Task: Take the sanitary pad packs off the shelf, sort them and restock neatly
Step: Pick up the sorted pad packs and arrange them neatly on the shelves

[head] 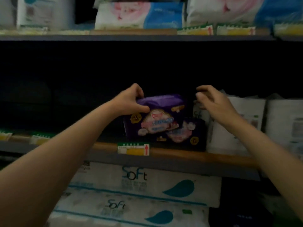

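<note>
1. Plainly legible, "Soft" is printed in teal on two white tissue packs (139,185) stacked in the lower centre of the frame, each with a teal leaf shape.
2. At centre, a purple sanitary pad pack (157,118) stands on the middle shelf (188,155); its printing is too blurred to read.
3. A second purple pack (188,133) sits just beside it, lower right, partly overlapped.
4. The left hand (131,100) pinches the taller pack's top left corner, thumb in front and fingers curled over the top.
5. The right hand (213,102) hovers apart from that pack, fingers loosely bent, holding nothing.
6. White packs (237,125) fill the shelf at right.
7. A price tag (133,149) with a red arrow sits on the shelf edge.
8. Pink, white and blue packs (141,15) line the top shelf.
</note>
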The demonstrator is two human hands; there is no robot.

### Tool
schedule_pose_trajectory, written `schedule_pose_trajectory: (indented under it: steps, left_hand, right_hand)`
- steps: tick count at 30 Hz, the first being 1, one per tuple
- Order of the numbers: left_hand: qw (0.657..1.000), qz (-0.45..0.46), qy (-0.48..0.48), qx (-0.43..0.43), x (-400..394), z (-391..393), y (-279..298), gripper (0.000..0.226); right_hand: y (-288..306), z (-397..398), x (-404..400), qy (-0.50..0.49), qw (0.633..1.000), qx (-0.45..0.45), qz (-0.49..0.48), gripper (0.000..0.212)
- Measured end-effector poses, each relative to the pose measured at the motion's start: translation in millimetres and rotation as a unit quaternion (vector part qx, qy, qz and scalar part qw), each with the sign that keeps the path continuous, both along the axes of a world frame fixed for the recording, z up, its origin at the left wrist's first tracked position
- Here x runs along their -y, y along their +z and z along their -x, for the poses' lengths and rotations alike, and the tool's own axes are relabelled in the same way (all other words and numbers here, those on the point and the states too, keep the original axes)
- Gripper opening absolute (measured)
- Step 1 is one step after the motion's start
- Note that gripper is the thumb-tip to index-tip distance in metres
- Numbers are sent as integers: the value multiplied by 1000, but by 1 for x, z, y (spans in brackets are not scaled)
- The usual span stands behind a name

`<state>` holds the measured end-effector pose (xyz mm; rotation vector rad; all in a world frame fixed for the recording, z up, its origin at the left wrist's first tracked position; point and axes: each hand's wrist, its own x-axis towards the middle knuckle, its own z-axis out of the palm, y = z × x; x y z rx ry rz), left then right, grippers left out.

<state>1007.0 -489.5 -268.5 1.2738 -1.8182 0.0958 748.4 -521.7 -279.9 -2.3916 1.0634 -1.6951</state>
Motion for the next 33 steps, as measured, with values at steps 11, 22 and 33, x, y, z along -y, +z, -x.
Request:
schedule_pose_trajectory:
  steps: [11,22,33]
  left_hand:
    - [982,-61,21,175,50,53,-21,56]
    - [977,-106,52,176,56,49,-40,61]
    - [939,-119,208,247,66,69,-50,73]
  right_hand:
    - [-32,-9,14,-239,862,-445,31,72]
    - [-35,-6,21,-310,821,-476,58,66]
    - [-42,-17,38,-315,831,-458,29,45]
